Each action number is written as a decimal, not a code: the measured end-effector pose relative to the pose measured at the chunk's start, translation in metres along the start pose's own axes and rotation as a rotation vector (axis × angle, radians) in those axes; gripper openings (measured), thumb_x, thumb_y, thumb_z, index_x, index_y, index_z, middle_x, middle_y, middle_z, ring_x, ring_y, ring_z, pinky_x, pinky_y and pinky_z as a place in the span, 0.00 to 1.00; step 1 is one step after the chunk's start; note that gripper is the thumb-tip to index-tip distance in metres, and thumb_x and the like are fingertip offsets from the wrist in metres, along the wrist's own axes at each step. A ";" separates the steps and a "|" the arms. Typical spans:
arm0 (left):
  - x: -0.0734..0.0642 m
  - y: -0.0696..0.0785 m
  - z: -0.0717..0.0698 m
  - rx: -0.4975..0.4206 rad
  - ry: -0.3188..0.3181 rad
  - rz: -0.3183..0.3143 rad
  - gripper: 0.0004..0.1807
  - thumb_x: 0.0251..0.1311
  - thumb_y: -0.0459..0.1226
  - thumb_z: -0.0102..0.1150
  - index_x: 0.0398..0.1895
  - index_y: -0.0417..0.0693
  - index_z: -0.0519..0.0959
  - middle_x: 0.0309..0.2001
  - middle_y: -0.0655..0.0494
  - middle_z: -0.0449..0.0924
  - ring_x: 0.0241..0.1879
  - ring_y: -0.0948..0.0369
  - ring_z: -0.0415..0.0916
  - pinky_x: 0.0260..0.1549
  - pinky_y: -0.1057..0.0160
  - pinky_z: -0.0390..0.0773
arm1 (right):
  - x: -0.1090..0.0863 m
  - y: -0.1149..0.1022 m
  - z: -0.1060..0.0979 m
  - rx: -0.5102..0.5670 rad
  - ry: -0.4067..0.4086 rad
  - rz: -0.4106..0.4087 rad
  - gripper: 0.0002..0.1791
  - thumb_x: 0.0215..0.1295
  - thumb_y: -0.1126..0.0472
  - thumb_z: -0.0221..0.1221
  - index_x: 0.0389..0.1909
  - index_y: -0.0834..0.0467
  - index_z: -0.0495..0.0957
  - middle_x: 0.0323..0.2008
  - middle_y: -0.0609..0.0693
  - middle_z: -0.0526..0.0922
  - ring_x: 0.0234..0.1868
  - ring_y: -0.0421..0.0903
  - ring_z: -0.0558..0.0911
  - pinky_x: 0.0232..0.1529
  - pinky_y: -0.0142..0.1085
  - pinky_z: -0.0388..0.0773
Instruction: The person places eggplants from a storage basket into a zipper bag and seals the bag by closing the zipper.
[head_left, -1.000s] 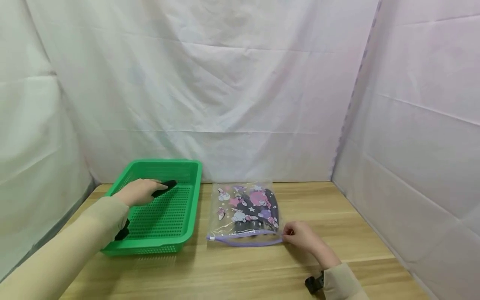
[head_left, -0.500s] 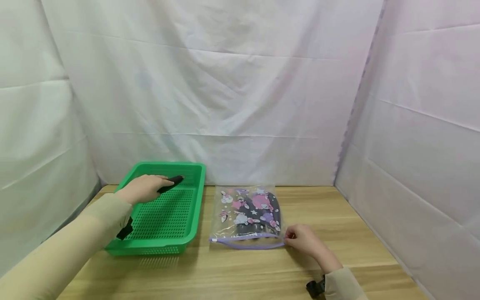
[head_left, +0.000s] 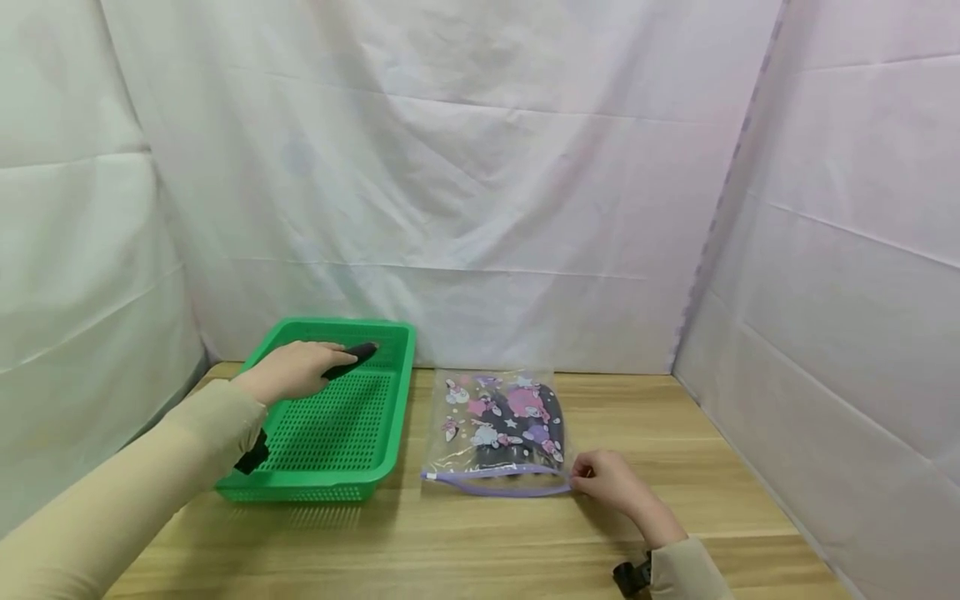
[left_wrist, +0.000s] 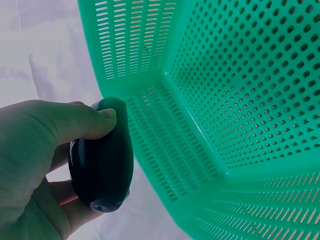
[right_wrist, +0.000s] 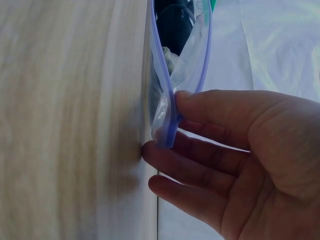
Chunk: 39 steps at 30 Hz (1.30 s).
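Observation:
My left hand (head_left: 296, 369) grips a glossy, black, eggplant-shaped thing (head_left: 354, 360) over the far part of the green basket (head_left: 406, 392). In the left wrist view the thumb lies across the black eggplant-shaped thing (left_wrist: 102, 165), with the fingers behind it. On the table, a clear zip bag (head_left: 498, 425) printed with pink and purple cartoon figures lies flat, its purple-edged mouth gaping toward me. Dark, rounded contents (right_wrist: 175, 25) show inside it. My right hand (head_left: 611, 481) pinches the right end of the purple zip strip (right_wrist: 170, 120) between thumb and fingers.
The wooden table (head_left: 465, 550) ends at a white cloth backdrop (head_left: 465, 208), with more cloth walls at left and right. Standing left of the bag, the slotted basket has raised sides. A white slider (head_left: 431, 476) sits at the zip's left end.
My left hand has risen and shifted right with the black eggplant-shaped thing, relative to the basket. The right hand keeps its pinch on the bag's corner. The head view has turned slightly left.

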<state>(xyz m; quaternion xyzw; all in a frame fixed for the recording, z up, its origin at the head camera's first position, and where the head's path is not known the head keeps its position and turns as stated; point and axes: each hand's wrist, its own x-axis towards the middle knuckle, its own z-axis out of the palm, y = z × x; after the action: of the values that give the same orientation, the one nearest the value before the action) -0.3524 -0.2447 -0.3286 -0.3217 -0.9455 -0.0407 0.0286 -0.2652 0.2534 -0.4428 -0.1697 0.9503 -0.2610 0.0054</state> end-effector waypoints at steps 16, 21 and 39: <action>-0.001 0.009 -0.014 -0.010 0.016 0.004 0.26 0.56 0.23 0.59 0.61 0.38 0.75 0.60 0.31 0.70 0.35 0.48 0.80 0.23 0.62 0.66 | 0.000 -0.001 -0.003 0.031 -0.008 0.018 0.07 0.55 0.65 0.66 0.22 0.53 0.79 0.19 0.40 0.76 0.21 0.36 0.72 0.23 0.31 0.71; 0.001 0.010 -0.015 -0.003 0.023 0.005 0.26 0.57 0.24 0.59 0.62 0.39 0.75 0.61 0.32 0.70 0.30 0.52 0.80 0.23 0.63 0.66 | 0.000 0.000 -0.002 0.039 -0.005 0.014 0.07 0.55 0.65 0.66 0.21 0.54 0.79 0.19 0.40 0.76 0.21 0.37 0.72 0.22 0.31 0.71; 0.001 0.036 -0.022 0.026 0.080 0.087 0.26 0.57 0.24 0.58 0.62 0.39 0.75 0.60 0.33 0.71 0.37 0.46 0.81 0.24 0.63 0.66 | 0.000 0.001 0.000 0.022 0.009 0.000 0.07 0.56 0.65 0.66 0.21 0.53 0.79 0.20 0.39 0.76 0.22 0.36 0.71 0.24 0.31 0.71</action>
<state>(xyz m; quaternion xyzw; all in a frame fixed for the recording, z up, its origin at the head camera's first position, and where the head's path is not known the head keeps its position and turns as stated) -0.3307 -0.2173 -0.3041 -0.3600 -0.9293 -0.0400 0.0722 -0.2655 0.2543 -0.4432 -0.1686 0.9474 -0.2722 0.0031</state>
